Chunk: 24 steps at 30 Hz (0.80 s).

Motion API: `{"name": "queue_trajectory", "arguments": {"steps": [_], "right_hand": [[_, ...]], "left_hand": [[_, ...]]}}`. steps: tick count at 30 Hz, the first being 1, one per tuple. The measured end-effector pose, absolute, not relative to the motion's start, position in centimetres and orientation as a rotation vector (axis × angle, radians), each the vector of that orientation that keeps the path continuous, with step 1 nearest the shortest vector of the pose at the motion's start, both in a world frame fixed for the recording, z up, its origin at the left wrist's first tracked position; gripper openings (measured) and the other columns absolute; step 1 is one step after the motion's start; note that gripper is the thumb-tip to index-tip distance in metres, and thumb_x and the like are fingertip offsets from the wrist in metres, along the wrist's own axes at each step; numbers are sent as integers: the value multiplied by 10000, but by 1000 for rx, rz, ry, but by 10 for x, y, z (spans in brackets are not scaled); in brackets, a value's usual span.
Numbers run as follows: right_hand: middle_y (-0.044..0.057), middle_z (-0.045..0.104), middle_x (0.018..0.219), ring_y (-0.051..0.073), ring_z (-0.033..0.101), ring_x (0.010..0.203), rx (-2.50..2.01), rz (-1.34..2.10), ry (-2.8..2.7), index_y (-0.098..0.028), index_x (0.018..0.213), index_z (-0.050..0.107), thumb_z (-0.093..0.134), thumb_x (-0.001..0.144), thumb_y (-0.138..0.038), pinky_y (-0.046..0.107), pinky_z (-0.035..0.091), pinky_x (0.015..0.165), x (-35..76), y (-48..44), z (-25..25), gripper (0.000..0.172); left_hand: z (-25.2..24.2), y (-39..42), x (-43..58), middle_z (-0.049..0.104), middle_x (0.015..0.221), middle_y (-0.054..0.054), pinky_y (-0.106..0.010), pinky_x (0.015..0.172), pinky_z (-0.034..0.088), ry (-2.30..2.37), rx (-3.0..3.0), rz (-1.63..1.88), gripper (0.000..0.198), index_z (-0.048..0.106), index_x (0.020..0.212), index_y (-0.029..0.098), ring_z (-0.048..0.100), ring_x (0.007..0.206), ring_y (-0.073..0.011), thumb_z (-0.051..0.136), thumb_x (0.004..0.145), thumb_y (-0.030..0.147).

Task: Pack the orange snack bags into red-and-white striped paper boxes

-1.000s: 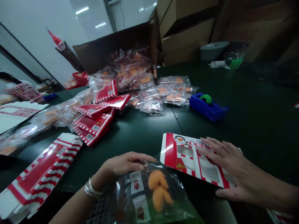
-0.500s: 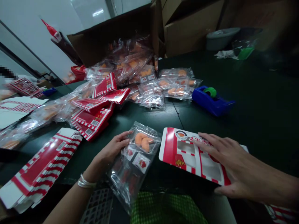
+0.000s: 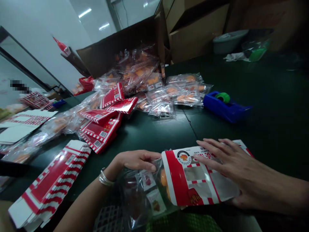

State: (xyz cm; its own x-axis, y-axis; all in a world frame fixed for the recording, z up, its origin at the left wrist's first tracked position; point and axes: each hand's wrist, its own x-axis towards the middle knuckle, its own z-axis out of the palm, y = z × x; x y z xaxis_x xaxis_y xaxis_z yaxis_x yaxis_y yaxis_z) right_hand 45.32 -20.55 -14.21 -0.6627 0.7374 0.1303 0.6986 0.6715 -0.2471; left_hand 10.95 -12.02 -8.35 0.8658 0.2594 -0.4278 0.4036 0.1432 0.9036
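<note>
My left hand (image 3: 138,161) is closed on the upper edge of a clear plastic bag (image 3: 135,196) of toy food, with orange pieces (image 3: 164,179) at its right end. That end of the bag lies at the left opening of a red-and-white cardboard box (image 3: 173,183), partly hidden by its front panel. Cut-out windows and a picture of fries show on the box. My right hand (image 3: 229,167) grips the box from the right, fingers spread over its face and thumb at the lower edge.
Left, a stack of folded red-and-white boxes (image 3: 58,180) lies near several red packs (image 3: 101,129). Behind them, more filled plastic bags (image 3: 140,74) spill from a large carton (image 3: 101,51). A blue tape dispenser (image 3: 224,108) stands to the right. A grey tub (image 3: 229,42) sits at the back.
The bag and the box have come together: my left hand moved right with the bag, whose orange end now sits at the box's opening. The view has shifted slightly.
</note>
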Motion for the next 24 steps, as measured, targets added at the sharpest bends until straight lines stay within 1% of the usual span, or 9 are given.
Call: {"name": "queue_trajectory", "arguments": {"steps": [3,6,9,11,13,16,18,21,24], "right_hand": [[67,105,1607,469,181,1404,-1192,396,-2695,-387,1504,208,758,547,-418,728,194,1046,454,-199,-145,1104],[85,159,1597,467,187,1404,-1226,516,-2666,-376,1509,196,756,558,-460,731,181,1050,454,-195,-144,1107],[87,210,1584,458,215,1399,-1248,533,-2613,-377,1504,218,756,562,-469,721,181,1060,455,-195,-141,1089],[81,213,1583,447,224,1400,-1250,519,-2589,-382,1501,225,752,571,-487,711,195,1063,454,-198,-139,1074],[72,213,1584,431,228,1404,-1257,484,-2543,-384,1497,236,752,571,-486,694,207,1071,451,-202,-139,1065],[58,245,1575,404,234,1410,-1233,450,-2497,-387,1484,274,747,581,-429,672,193,1088,445,-203,-142,1020],[68,261,1569,415,236,1406,-1172,487,-2530,-394,1479,283,735,602,-414,700,179,1070,443,-199,-144,987],[106,253,1568,451,228,1397,-1132,562,-2542,-377,1486,276,744,595,-448,735,152,1047,444,-192,-144,1009],[148,261,1559,460,230,1393,-1183,598,-2549,-339,1483,307,774,551,-496,723,140,1056,446,-192,-138,1054]], "left_hand": [[-96,-105,129,706,1107,-46,-347,884,489,582,1516,-180,461,617,1258,215,630,998,-240,662,831,384],[-108,-97,136,718,1055,-44,-338,870,482,648,1501,-108,391,676,1161,198,643,915,-211,696,800,348],[-111,-100,125,702,1099,-77,-349,862,485,675,1315,24,529,608,1265,204,655,904,-214,724,773,358],[-107,-106,114,677,1164,-98,-374,896,478,660,1222,53,644,524,1355,222,649,984,-240,732,766,378],[-102,-111,109,657,1209,-101,-395,945,456,637,1240,14,667,476,1394,233,620,1075,-261,708,791,398],[-98,-110,124,660,1214,-85,-384,982,438,630,1431,-125,522,556,1330,225,594,1117,-255,647,846,399],[-101,-105,142,698,1137,-80,-371,952,464,662,1497,-172,413,655,1205,199,623,1047,-248,643,844,399],[-104,-96,155,731,1012,-90,-369,862,512,797,1503,-90,341,726,1038,161,660,917,-248,696,791,393],[-91,-89,134,640,1248,-89,-353,996,431,967,1750,235,339,721,1066,188,561,1157,-267,741,756,322]]}}
